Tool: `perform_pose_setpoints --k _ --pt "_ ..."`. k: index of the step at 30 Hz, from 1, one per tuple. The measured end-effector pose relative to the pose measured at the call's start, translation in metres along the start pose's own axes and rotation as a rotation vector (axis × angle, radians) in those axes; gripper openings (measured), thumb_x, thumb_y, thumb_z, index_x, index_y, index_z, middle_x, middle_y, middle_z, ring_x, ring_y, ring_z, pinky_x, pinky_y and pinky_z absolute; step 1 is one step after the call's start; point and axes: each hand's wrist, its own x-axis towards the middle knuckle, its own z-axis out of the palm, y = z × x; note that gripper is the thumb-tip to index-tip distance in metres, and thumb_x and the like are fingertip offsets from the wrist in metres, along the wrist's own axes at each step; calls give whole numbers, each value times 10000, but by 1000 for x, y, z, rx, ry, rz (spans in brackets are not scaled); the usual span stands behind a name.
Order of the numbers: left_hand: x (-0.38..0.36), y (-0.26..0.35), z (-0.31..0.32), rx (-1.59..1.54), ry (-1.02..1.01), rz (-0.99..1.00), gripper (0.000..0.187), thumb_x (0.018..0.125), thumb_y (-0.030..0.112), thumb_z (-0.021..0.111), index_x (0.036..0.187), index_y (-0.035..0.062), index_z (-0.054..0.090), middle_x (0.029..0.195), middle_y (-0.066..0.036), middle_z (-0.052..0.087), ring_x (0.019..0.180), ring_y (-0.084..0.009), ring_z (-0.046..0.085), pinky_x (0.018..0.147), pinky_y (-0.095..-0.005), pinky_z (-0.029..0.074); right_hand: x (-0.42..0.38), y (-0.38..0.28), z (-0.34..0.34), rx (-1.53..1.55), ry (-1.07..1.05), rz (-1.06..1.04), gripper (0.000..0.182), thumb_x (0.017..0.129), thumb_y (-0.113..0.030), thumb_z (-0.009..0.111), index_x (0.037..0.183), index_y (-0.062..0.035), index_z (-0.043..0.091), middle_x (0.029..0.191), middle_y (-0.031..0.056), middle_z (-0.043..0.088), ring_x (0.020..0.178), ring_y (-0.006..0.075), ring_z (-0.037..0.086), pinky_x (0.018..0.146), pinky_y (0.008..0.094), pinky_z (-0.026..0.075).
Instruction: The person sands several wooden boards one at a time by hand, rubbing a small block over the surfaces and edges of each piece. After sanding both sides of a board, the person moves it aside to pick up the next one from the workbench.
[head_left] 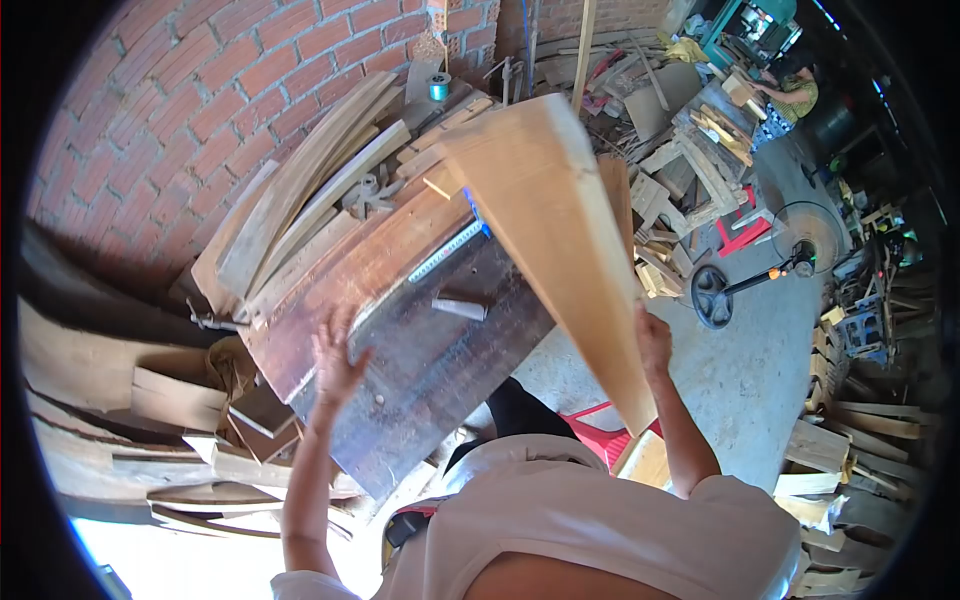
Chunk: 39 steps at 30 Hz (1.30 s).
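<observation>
A large wooden board (560, 220) slants over the right part of the workbench (400, 400). My right hand (654, 345) grips its right edge near the lower end. Above the bench's left part, my left hand (340, 360) is spread and holds nothing. Between the hands a small pale block (460, 308) rests on the dark bench top. A white ruler-like strip (445, 252) lies behind it, beside a blue item (476, 212) close to the board's edge. A thin wood stick (437, 188) lies farther back.
Long curved planks (300, 190) and a teal spool (438, 86) are at the back by the brick wall. A standing fan (805, 245) and a red stool (745, 228) are at the right. Another person (792, 100) works at the far right. Wood pieces (180, 400) lie at the left.
</observation>
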Motion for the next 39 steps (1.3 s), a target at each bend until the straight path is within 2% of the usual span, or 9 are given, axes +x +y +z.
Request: perform_pose_setpoints --k 4,7,9,10,19,27,31,35,39 --pt "-75 84 39 -435 -177 -72 752 947 362 711 1574 139 360 1553 -205 375 1439 -380 351 1179 -513 304 -78 -37 14 37 -162 -75 710 920 -726 530 781 -57 721 749 170 698 784 365 709 739 478 511" --pt "-118 136 58 -1267 -309 -389 691 1041 360 600 1580 75 274 1487 -178 467 1361 -293 456 1118 -456 402 -110 -49 34 -116 -365 -199 689 950 -653 578 663 -27 593 589 93 502 589 184 500 598 414 416" --pt "-136 160 68 -1462 -150 -690 661 1073 307 553 1583 96 190 1474 -150 481 1296 -247 520 1020 -396 487 -127 -49 54 -126 -442 -245 699 941 -653 587 653 -16 562 591 116 513 577 226 506 602 420 417" --pt "-146 161 75 -1508 -82 -731 657 1073 262 552 1576 111 158 1420 -145 532 1212 -215 582 926 -357 528 -132 -53 59 -213 -498 -225 704 916 -724 529 713 -58 634 766 167 692 816 401 696 750 490 510" --pt "-152 107 99 -1402 181 -779 427 1033 76 507 1444 35 396 1186 -79 671 938 -137 634 783 -296 516 -166 -60 123 -118 -588 -328 637 926 -689 543 898 -67 678 943 208 723 965 458 674 817 512 514" --pt "-200 141 92 -1106 527 -1006 651 1043 154 566 1601 149 231 1494 -135 359 1248 -250 519 997 -377 485 -222 -66 181 188 -802 -287 639 993 -617 508 1002 6 651 997 261 709 1003 442 684 846 487 527" --pt "-254 180 92 -1043 519 -1205 672 1025 220 621 1589 177 257 1468 -122 362 1213 -196 500 1008 -355 455 -238 -67 189 -9 -866 -515 543 1003 -523 557 930 11 623 919 254 698 893 409 702 747 462 516" --pt "-305 177 118 -1261 470 -1034 708 994 298 657 1578 161 281 1321 -102 558 1116 -194 563 941 -377 456 -211 -71 183 -210 -947 -914 423 981 -417 589 906 -4 639 929 235 711 903 448 690 728 515 535" --pt "-321 176 104 -1320 265 -1173 478 1027 255 619 1416 14 479 1072 -87 711 978 -149 637 883 -317 495 -149 -121 175 159 -317 -1283 264 910 -166 695 1128 -52 600 1082 145 588 1030 354 589 888 463 494"
